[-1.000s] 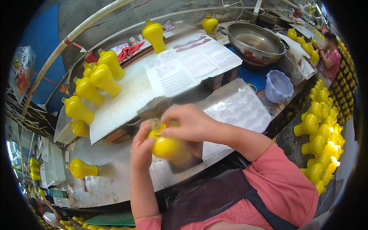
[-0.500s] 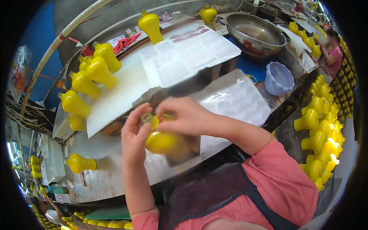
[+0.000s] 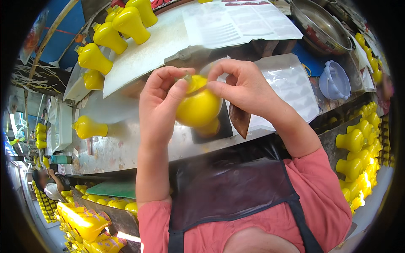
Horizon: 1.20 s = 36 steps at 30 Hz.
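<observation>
A glossy yellow vase [image 3: 198,109] with a clear narrow neck is in front of me, its narrower base over a dark block [image 3: 228,124]. My left hand [image 3: 162,92] is closed, thumb and fingers pinching around the neck. My right hand [image 3: 244,86] is closed too; its thumb and forefinger meet at the vase's shoulder, but whether they pinch something thin there I cannot tell. Beneath that palm sticks out a brown, pointed flat piece [image 3: 239,120], apparently tucked in the other fingers.
Several yellow vases [image 3: 109,38] stand at the far left; a single one [image 3: 90,127] is nearer. Printed sheets [image 3: 253,21] lie on a white board, and a clear-covered sheet [image 3: 287,84] at right. Beyond are a lavender basket [image 3: 334,81] and a metal basin [image 3: 322,25]. More vases [image 3: 354,162] crowd the right.
The view has shifted, so the table sits higher. My right hand has drawn back from the neck to the vase's right shoulder. The brown piece now shows below it.
</observation>
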Available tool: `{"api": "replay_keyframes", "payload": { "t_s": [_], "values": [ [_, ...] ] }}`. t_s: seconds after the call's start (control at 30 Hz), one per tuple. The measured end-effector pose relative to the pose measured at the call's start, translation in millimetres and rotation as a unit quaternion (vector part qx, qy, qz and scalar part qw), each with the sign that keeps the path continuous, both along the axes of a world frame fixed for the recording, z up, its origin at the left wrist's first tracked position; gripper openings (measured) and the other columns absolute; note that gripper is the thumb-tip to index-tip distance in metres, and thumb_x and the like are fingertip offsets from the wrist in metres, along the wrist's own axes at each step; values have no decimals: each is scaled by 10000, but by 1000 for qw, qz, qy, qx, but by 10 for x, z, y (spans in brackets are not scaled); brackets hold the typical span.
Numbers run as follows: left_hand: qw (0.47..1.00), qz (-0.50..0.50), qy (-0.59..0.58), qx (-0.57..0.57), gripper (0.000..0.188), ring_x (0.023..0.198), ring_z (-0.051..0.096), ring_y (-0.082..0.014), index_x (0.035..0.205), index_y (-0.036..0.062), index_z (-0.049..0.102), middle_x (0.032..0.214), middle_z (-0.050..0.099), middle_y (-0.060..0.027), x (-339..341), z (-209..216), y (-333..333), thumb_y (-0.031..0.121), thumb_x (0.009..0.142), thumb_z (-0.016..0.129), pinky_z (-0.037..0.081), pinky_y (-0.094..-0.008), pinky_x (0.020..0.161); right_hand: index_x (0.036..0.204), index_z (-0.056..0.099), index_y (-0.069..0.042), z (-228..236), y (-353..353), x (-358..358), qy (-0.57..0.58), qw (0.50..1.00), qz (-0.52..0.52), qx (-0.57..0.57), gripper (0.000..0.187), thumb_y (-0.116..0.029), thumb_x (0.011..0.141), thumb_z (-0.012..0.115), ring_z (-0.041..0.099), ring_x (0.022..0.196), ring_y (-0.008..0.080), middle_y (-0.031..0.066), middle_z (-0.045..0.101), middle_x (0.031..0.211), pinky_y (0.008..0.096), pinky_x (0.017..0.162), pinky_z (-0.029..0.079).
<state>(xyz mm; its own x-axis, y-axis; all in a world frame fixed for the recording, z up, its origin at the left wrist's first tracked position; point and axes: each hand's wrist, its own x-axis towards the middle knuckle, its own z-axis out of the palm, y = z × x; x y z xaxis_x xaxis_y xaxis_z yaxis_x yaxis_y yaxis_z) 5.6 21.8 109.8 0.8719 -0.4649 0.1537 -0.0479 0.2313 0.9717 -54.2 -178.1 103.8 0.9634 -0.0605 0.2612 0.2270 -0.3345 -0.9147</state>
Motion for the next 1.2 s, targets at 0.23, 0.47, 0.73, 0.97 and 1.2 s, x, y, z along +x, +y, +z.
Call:
{"api": "replay_keyframes", "payload": {
  "t_s": [0.23, 0.47, 0.73, 0.97, 1.2],
  "values": [
    [998, 23, -52, 35, 288, 1092, 613, -127, 1190, 11, 621, 1148, 665, -53, -70, -88, -11, 11, 912, 696, 477, -287, 992, 877, 708, -13, -53, 9, 88, -58, 997, -26, -47, 119, -130, 872, 731, 500, 560, 19, -16, 652, 761, 221, 504, 381],
    [974, 77, -174, 122, 220, 1040, 625, -127, 1067, -2, 665, 1069, 689, -59, -61, -18, -30, 14, 870, 761, 499, -272, 939, 895, 745, -11, 61, -39, 177, -7, 998, 9, -68, 140, -143, 850, 755, 527, 590, 32, 13, 694, 801, 230, 523, 416],
    [992, 54, -92, 66, 196, 1047, 650, -155, 1021, -12, 672, 1108, 726, -96, -104, 50, 35, 0, 857, 780, 506, -276, 924, 873, 732, -21, 32, -14, -4, -90, 992, -17, -91, 99, -117, 854, 745, 510, 553, 52, 23, 674, 733, 230, 515, 399],
    [963, 102, -212, 129, 220, 1023, 625, -154, 1011, 2, 671, 1080, 691, -70, -111, -22, 24, -11, 831, 797, 472, -291, 958, 854, 727, -28, -80, 27, 41, -128, 985, -42, -106, 82, -110, 853, 733, 518, 547, 90, 53, 681, 779, 249, 511, 399],
    [967, 68, -215, 117, 207, 1032, 644, -165, 1017, -12, 670, 1110, 708, -106, -108, 24, 57, -28, 844, 783, 485, -297, 974, 959, 765, -24, -52, 15, 92, -104, 991, -31, -79, 118, -108, 889, 720, 559, 590, 104, 66, 702, 808, 250, 557, 451]
  ]
}}
